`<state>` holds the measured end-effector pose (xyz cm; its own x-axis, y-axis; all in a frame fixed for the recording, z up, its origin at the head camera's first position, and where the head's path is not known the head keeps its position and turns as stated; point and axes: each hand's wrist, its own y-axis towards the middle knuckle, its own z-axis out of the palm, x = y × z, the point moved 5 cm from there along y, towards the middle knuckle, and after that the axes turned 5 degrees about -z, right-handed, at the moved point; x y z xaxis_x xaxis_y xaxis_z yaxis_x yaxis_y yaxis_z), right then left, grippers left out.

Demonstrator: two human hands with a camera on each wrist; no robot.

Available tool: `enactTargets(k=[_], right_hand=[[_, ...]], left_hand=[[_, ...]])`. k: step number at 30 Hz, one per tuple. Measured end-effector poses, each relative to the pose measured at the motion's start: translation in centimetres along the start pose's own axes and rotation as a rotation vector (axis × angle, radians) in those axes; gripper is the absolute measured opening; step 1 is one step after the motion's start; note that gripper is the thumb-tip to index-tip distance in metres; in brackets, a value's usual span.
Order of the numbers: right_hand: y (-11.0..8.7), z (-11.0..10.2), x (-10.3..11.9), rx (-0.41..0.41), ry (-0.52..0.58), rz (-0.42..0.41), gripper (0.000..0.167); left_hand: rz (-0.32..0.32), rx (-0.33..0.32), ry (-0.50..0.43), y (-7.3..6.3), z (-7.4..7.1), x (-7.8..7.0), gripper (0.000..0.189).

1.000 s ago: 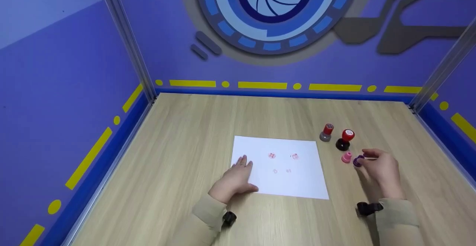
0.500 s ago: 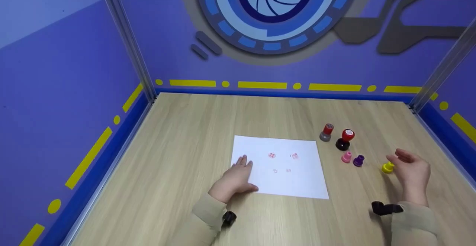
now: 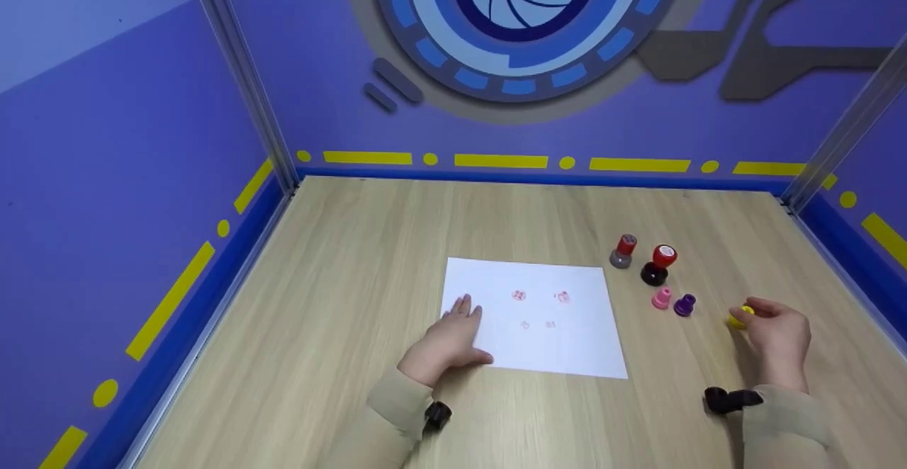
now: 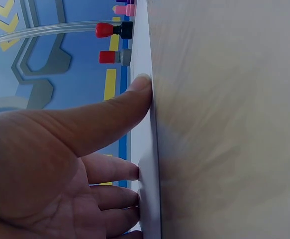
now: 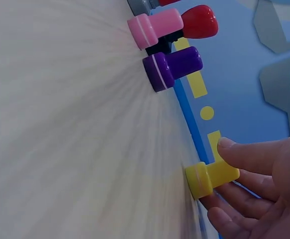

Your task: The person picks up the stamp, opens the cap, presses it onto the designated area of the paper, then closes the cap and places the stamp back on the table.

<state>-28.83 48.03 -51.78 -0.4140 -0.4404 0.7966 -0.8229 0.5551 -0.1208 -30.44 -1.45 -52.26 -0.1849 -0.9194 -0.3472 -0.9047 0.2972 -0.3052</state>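
In the head view my left hand (image 3: 448,338) rests on the left edge of a white sheet of paper (image 3: 581,348), fingers extended. Its thumb (image 4: 120,112) lies along the paper's near edge in the left wrist view. Several small red prints mark the sheet. Off to the right, my right hand (image 3: 779,331) has its thumb and fingers around a small yellow stamp (image 5: 202,180), which stands upright on the table and is partly covered by the fingers in the head view. Left of that hand are a purple stamp (image 3: 684,305) and a pink stamp (image 3: 661,298).
Behind the small stamps stand a red-and-black stamp (image 3: 659,265) and a red-and-grey stamp (image 3: 623,251). The wooden table (image 3: 340,256) is enclosed by blue-purple printed walls (image 3: 297,86) at the back and both sides.
My right hand has left the purple stamp, which now stands uncovered, and moved right to the yellow stamp. Its fingers have come around the yellow stamp. The left hand stays put.
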Motion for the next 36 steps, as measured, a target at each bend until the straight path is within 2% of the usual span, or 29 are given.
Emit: enactTargets(k=[13,22,27,33,36], right_hand=[[0.0,0.3,-0.4,-0.004,0.018,0.016,0.052],[-0.2,-0.7,0.3,-0.057,0.02,0.021,0.049],[-0.6,-1.4,1.5,-0.088,0.122,0.001,0.051],[-1.5,-1.8,4.1,-0.124,0.265,-0.02,0.052],[-2.4,-1.6,5.7,-0.149,0.298,-0.073,0.05]], left_hand=[[-0.01,0.013,-0.006,0.1,0.0,0.1,0.091],[0.001,0.006,0.007,0.0,0.0,-0.1,0.091],[0.0,0.008,0.002,0.0,-0.1,-0.1,0.091],[0.002,0.004,0.0,0.0,-0.1,0.0,0.091],[0.007,0.0,-0.002,0.0,-0.1,0.0,0.091]])
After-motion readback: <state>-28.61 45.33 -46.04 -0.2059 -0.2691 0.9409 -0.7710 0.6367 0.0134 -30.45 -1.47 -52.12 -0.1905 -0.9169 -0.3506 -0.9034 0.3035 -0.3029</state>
